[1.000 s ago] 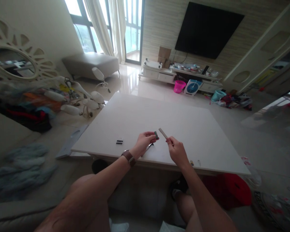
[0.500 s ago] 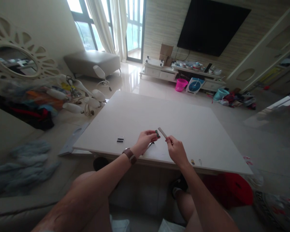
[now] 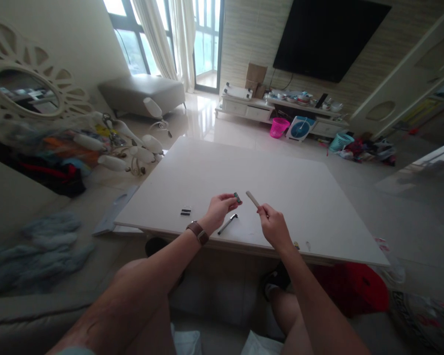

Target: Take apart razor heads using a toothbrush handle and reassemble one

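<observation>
My left hand (image 3: 219, 211), with a brown watch on its wrist, pinches a small dark green-tinted piece (image 3: 237, 197) between thumb and fingers above the white table (image 3: 207, 172). My right hand (image 3: 275, 228) is closed round a slim pale stick-like handle (image 3: 252, 199) that points up and left toward that piece; a small gap separates the two. A thin dark and silver tool (image 3: 228, 224) lies on the table just below my left hand. A small black part (image 3: 185, 211) lies further left on the tabletop.
Two tiny bits (image 3: 302, 244) lie near the table's front edge by my right wrist. A chandelier with white shades (image 3: 133, 153) sits on the floor to the left. A red bag (image 3: 351, 291) rests under the table's right corner. My bare knees fill the foreground.
My hands have drawn slightly apart, so the gap between the small piece and the stick has widened. The thin tool on the table now shows fully below my left hand.
</observation>
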`<action>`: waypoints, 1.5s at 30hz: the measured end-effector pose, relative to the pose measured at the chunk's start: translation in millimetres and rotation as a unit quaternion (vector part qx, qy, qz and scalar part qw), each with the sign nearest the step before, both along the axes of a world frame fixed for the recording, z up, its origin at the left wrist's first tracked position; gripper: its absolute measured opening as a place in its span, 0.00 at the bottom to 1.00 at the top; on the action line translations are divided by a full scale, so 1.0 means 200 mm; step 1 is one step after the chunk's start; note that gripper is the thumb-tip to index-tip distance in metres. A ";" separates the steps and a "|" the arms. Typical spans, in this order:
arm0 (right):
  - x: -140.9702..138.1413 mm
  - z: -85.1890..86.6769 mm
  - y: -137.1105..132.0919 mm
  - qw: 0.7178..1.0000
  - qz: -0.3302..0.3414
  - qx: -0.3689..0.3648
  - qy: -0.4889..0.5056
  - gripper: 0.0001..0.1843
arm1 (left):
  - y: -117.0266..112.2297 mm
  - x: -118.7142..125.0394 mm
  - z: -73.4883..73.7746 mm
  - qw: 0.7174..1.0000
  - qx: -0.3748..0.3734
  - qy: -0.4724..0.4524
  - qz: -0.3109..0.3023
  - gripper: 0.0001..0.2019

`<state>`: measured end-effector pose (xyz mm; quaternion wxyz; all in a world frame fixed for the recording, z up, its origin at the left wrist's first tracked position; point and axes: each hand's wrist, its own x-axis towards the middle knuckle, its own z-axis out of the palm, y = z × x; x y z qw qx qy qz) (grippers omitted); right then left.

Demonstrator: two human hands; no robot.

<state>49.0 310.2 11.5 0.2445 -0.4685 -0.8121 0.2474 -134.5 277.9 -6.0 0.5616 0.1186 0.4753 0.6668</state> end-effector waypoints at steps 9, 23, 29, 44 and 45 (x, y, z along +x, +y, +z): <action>-0.05 -0.05 -0.03 0.999 0.009 -0.014 -0.043 0.18 | -0.08 0.09 0.01 0.993 0.010 0.043 -0.109 0.06; -0.02 -0.04 -0.04 0.999 0.021 -0.018 -0.037 0.18 | -0.06 0.05 0.02 0.996 0.009 0.039 -0.074 0.06; 0.03 0.03 0.01 1.000 -0.013 0.004 0.014 0.19 | -0.06 0.09 0.02 0.996 0.006 0.024 -0.081 0.07; 0.02 0.02 -0.01 1.000 0.008 0.002 -0.007 0.19 | -0.05 0.05 0.03 0.996 -0.008 0.038 -0.075 0.07; 0.03 0.02 0.00 1.000 0.018 -0.005 -0.008 0.19 | -0.05 0.04 0.03 0.997 -0.007 0.036 -0.073 0.07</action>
